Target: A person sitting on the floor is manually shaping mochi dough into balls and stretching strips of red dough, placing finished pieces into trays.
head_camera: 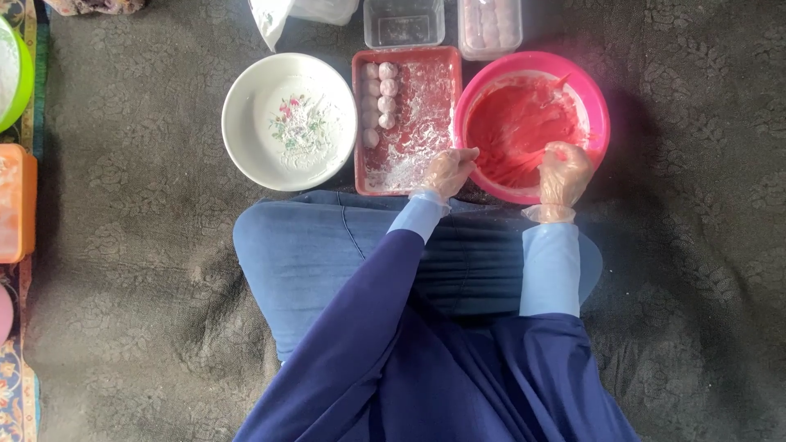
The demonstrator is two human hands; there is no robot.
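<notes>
A pink bowl (598, 102) holds red batter (516, 123). My right hand (563, 173), in a clear plastic glove, rests over the bowl's near rim, its fingers curled in the batter. My left hand (447, 172), also gloved, touches the bowl's left rim, beside the near right corner of a red tray (453, 61). The tray is dusted with white flour and carries several pale round balls (381, 102) in its far left part. Whether the right hand holds anything is hidden by the fingers.
A white bowl (289, 123) with a flower pattern sits left of the tray. Two clear plastic boxes (404, 22) and a plastic bag (274, 16) lie at the far edge. A green bowl (15, 74) and an orange container (16, 205) stand at the left. My crossed legs (327, 254) rest on the grey mat.
</notes>
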